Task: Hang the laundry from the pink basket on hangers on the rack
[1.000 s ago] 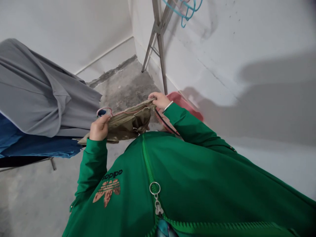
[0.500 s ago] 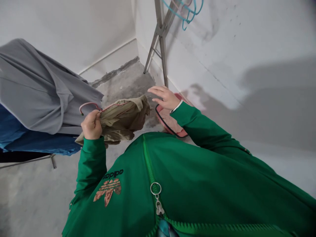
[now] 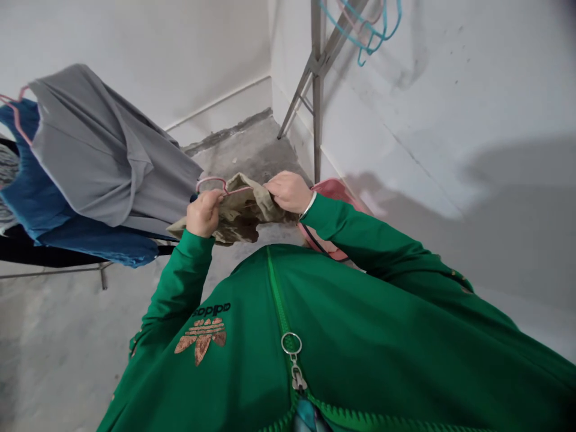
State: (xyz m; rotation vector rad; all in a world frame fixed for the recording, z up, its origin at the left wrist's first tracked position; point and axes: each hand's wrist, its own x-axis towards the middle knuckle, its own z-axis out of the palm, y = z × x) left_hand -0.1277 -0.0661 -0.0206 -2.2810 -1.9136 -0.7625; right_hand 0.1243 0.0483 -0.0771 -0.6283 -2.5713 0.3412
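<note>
In front of my waist, a khaki garment (image 3: 243,217) hangs on a pink clothes hanger (image 3: 211,179). My left hand (image 3: 203,213) is closed round the hanger and the cloth just below the hook, which sticks up above the fingers. At the garment's other side, my right hand (image 3: 290,192) pinches its upper edge, with the fingertips partly hidden behind the cloth. The hanger's far arm is covered by the garment. Below my right forearm stands a pink basin (image 3: 335,189) with a dark rim, partly hidden by the sleeve.
To the left, a grey garment (image 3: 99,150) and a blue garment (image 3: 58,204) hang on a rack. A metal stand (image 3: 317,114) leans by the wall corner, with blue hangers (image 3: 371,45) at its top. Concrete floor (image 3: 67,342) lies below.
My right hand has gone from open beside the garment to gripping its edge. My left hand, with the hanger, appears further right, and the view has shifted, showing more of the rack.
</note>
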